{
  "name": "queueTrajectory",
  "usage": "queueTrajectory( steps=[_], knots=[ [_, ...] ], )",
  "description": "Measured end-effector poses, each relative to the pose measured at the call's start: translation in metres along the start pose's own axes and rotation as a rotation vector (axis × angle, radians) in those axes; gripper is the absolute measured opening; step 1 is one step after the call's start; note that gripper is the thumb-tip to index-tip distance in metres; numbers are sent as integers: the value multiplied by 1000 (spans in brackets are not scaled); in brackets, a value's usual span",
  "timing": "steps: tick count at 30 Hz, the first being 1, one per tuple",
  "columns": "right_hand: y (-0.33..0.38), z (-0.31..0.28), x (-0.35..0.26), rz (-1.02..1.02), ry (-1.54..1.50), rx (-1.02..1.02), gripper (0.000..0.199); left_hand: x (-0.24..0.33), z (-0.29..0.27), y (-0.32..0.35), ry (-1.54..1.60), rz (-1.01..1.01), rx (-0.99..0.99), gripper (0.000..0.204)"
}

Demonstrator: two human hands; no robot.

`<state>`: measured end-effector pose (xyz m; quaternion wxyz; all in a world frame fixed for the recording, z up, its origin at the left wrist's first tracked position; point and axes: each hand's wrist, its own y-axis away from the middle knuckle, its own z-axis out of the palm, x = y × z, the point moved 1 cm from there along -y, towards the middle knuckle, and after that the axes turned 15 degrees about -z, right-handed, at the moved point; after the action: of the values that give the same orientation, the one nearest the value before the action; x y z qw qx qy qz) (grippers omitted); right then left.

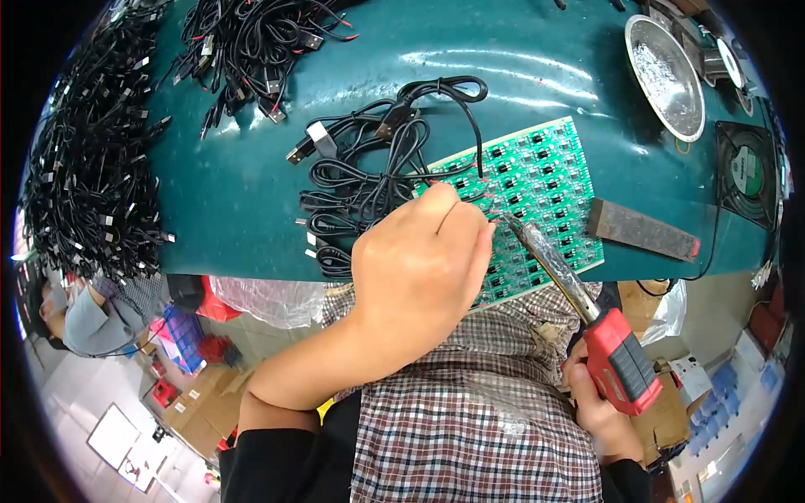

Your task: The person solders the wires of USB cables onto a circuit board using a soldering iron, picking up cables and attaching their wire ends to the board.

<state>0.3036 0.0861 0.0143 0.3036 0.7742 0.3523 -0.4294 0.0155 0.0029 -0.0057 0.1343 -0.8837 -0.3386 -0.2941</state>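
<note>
A green circuit board panel (549,189) with rows of small black parts lies at the table's front edge. Over its left side my left hand (419,260) is closed in a pinch on a thin wire end of a USB cable; the fingertips partly hide it. Several coiled black USB cables (360,180) lie to the left of this hand, some with red wire ends on the board. My right hand (591,398) grips the red and black handle of a soldering iron (620,360). Its tip reaches the board right beside my left fingertips.
A dark rectangular block (644,230) lies right of the board. Farther right are a metal-rimmed bowl (665,80) and a black fan (745,174). A cable pile (251,42) lies at the back left, a larger cable heap (96,151) at the far left.
</note>
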Motion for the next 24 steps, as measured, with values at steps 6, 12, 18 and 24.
queueTrajectory(
  steps=[6,12,18,24],
  knots=[
    [1,-5,5,-2,2,-92,20,0,-1,0,-14,-8,-16,16],
    [0,-3,-2,113,-36,-47,20,1,-2,-1,-6,-11,-27,15],
    [1,-1,-2,131,-41,-17,23,0,-1,-1,-13,-15,-22,15],
    [0,-5,-8,193,-146,19,23,0,-1,0,-39,-7,-44,23]
  ],
)
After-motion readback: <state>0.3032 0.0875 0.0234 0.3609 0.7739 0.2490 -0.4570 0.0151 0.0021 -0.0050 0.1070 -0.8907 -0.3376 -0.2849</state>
